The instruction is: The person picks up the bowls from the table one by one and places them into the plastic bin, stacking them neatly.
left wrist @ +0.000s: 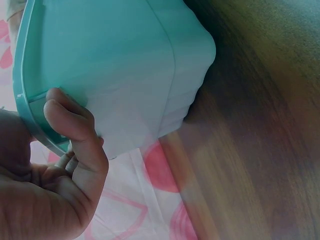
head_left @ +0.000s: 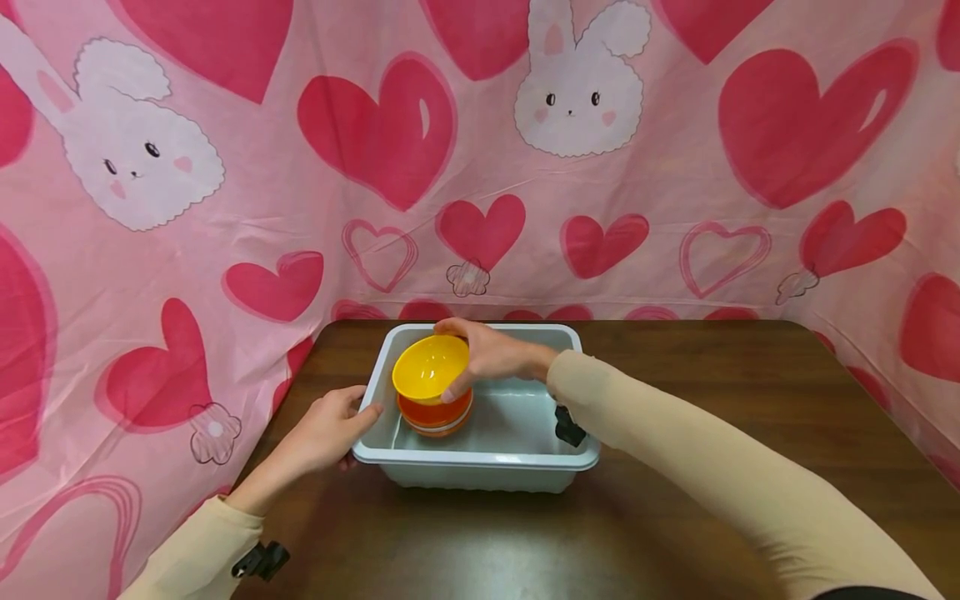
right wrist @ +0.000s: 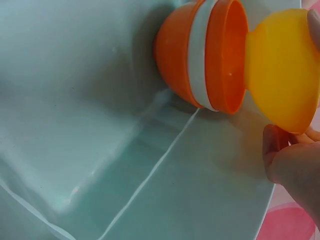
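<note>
A yellow bowl [head_left: 429,367] is held at its rim by my right hand [head_left: 491,352], tilted just above a stack of bowls. That stack, at the left end of the grey basin [head_left: 517,457], has an orange bowl [right wrist: 227,60] on top, a white bowl [right wrist: 201,55] under it and another orange bowl [right wrist: 175,52] lowest. In the right wrist view the yellow bowl's base meets or nearly meets the top orange bowl. My left hand [head_left: 330,429] grips the basin's left rim, thumb above and fingers curled underneath in the left wrist view.
The basin stands on a dark wooden table [head_left: 720,400], towards its far left part. A pink cloth [head_left: 480,167] with hearts and rabbits hangs behind and along the sides. Small black wrist cameras sit on both sleeves.
</note>
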